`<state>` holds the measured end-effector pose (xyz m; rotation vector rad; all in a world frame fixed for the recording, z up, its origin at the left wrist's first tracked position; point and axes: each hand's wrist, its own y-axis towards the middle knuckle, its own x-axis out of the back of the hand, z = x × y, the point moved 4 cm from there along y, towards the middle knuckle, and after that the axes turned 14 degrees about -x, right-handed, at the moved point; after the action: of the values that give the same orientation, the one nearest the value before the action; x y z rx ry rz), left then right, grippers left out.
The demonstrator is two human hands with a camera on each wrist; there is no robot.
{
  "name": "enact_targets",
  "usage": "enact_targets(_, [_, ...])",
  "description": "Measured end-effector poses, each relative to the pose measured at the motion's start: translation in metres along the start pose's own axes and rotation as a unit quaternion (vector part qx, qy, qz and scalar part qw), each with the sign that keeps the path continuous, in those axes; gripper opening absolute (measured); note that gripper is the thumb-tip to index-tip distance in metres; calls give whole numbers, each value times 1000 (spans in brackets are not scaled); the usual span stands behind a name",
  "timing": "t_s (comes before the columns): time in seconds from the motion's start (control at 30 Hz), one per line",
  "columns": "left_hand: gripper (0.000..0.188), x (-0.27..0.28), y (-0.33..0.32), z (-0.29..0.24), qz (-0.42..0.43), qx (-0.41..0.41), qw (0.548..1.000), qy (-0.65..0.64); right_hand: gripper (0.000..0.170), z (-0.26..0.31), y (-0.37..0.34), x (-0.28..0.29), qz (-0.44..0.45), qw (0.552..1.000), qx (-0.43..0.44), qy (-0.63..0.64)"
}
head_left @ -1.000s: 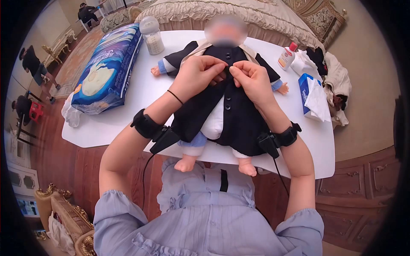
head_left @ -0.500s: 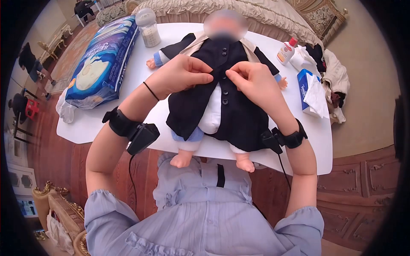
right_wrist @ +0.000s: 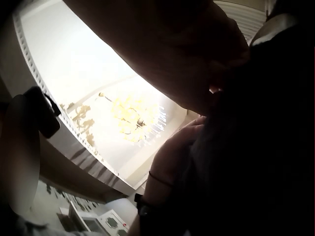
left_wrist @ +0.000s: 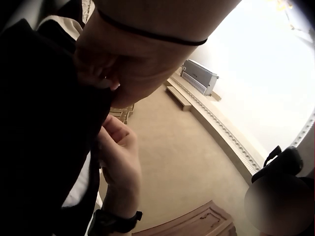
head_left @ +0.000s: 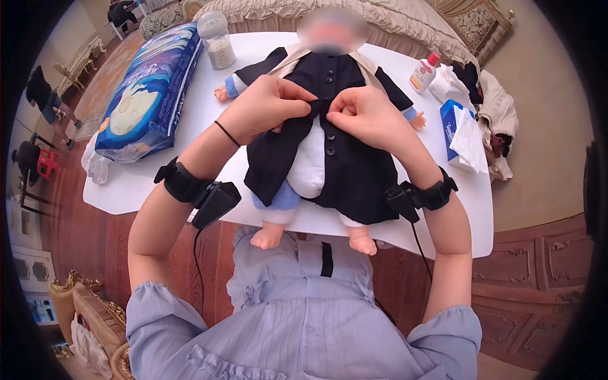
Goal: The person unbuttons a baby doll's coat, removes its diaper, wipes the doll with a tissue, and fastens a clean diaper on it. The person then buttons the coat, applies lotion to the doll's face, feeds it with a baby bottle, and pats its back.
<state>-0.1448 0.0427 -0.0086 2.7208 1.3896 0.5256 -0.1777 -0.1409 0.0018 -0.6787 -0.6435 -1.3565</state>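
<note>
A doll [head_left: 307,174] lies face up on the white table, in a black coat [head_left: 361,174] over white and light blue clothing. Dark buttons [head_left: 330,143] run down the coat's front, which hangs apart below the hands. My left hand [head_left: 269,109] pinches the coat's left front edge at mid-chest. Just across from it, my right hand [head_left: 368,117] pinches the opposite edge between thumb and forefinger. In the left wrist view, the left hand [left_wrist: 128,69] is close above the right hand [left_wrist: 120,152]. The fingers hide the part of the coat between them.
A blue diaper pack [head_left: 142,95] and a milk bottle [head_left: 216,41] stand at the table's left. To the right are a red-capped bottle [head_left: 424,73], a tissue box [head_left: 451,130] and piled clothes [head_left: 497,120]. The table's front edge [head_left: 430,244] runs just past the doll's feet.
Both hands have moved slightly down the coat's front, then drawn the two edges up closer together. Upper buttons show above the fingers. The doll stays in place while the head view shifts a little.
</note>
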Motion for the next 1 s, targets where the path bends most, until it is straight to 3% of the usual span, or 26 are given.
enact_targets(0.07, [27,0,-1,-4,5,2,1000,0,21,-7,1,-1,52,996,-43,62])
enact_targets(0.13, [28,-1,-1,-4,10,3,1000,0,22,-9,0,0,95,962,-67,248])
enact_targets(0.17, [27,-2,-2,-4,-2,-1,1000,-24,19,-12,1,-1,101,955,-72,270])
enact_targets(0.27, [25,-6,-4,-8,-23,3,998,-58,14,-14,1,0,115,943,-108,294])
enact_targets(0.5, [24,-7,-3,-6,-38,-15,996,-76,14,-12,-1,-4,90,941,-79,317])
enact_targets(0.57, [24,-5,-4,-7,-43,-7,997,-62,15,-14,0,-1,-5,974,-48,220])
enact_targets(0.67, [24,-3,-7,-11,-46,15,998,-38,25,-17,2,-6,-24,987,-35,153])
enact_targets(1.0, [25,-5,-1,4,2,48,998,-32,22,4,1,-7,-36,999,16,-14])
